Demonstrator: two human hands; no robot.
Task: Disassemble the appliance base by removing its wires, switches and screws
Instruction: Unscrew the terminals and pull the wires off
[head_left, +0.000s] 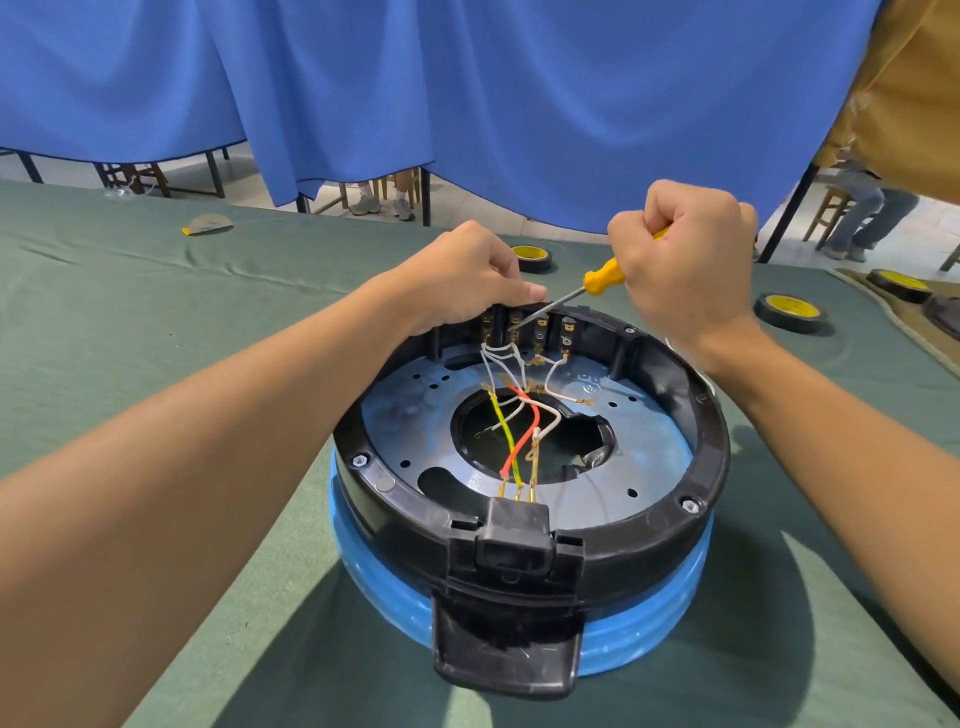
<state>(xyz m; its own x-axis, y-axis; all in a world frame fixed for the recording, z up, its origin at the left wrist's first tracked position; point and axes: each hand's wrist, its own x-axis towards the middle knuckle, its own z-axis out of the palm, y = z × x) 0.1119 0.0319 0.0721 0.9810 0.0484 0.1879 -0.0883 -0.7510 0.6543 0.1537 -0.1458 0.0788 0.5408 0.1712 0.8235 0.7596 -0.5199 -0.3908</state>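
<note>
Green cloth (156, 322) covers the table, lightly wrinkled. Appliance base (711, 441) sits on it at centre, open side up: black ring over a blue body.

Near edge of base: black latch (509, 649) hangs outward over the blue body. Just behind it, a connector block (514, 535) takes a red wire (524, 436), a yellow-green wire (506, 441) and a third lead. Metal plate (649, 441) fills the ring, with a large hole at its middle. Two hex screws show in the ring, left (359, 460) and right (688, 504).

Far wall of base: row of switches (540, 332), white wires (498, 358) hanging from their terminals.

Left hand (462, 280): fingers curled over the far rim, thumb lying on top, gripping the base.
Right hand (685, 260): closed fist round the yellow handle of a screwdriver (602, 278). Shaft slants down-left; tip is at the switch terminals, just beside the left thumb.

Room: cloth runs wide to the left of the base. On the right, a tape roll (789, 312) lies near the right wrist, another (901, 286) beyond it. A third roll (532, 257) lies between the hands, near the table's far edge. Blue curtain (467, 104) hangs behind.
</note>
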